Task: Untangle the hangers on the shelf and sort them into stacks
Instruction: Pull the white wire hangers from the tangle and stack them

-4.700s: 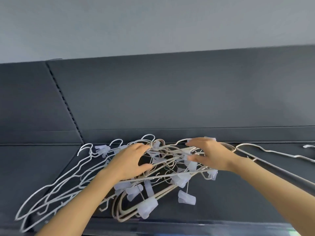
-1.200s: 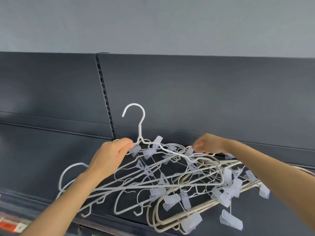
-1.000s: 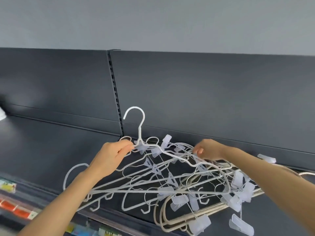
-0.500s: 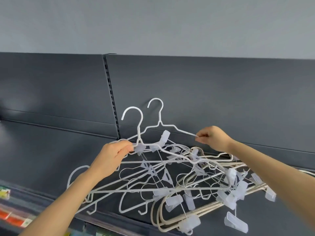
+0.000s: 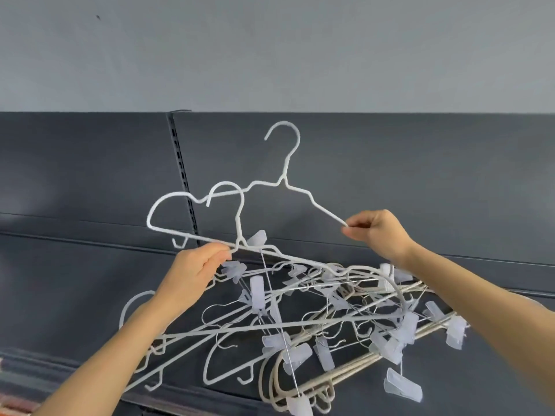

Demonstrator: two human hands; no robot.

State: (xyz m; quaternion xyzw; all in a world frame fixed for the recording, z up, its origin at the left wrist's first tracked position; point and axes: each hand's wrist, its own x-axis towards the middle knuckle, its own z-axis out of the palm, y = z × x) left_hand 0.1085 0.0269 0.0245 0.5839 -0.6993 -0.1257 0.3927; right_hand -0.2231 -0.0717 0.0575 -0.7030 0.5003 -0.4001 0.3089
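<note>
A tangle of white wire hangers, beige hangers and clear clip hangers (image 5: 300,319) lies on the dark shelf (image 5: 60,295). My right hand (image 5: 380,232) pinches the right shoulder of one white hanger (image 5: 283,178) and holds it above the pile, hook up. Its left end still overlaps a second white hanger (image 5: 238,223). My left hand (image 5: 195,271) grips that second hanger at its neck, just above the pile, with its hook standing upright.
The dark back panel (image 5: 390,175) with a slotted upright (image 5: 183,181) rises behind the pile, under a grey wall (image 5: 270,55). Coloured price labels (image 5: 12,406) show at the lower left shelf edge. Bare shelf lies to the left.
My right hand has lifted one white hanger up and to the right, mostly out of the tangle. My left hand keeps its grip on the other hanger's neck.
</note>
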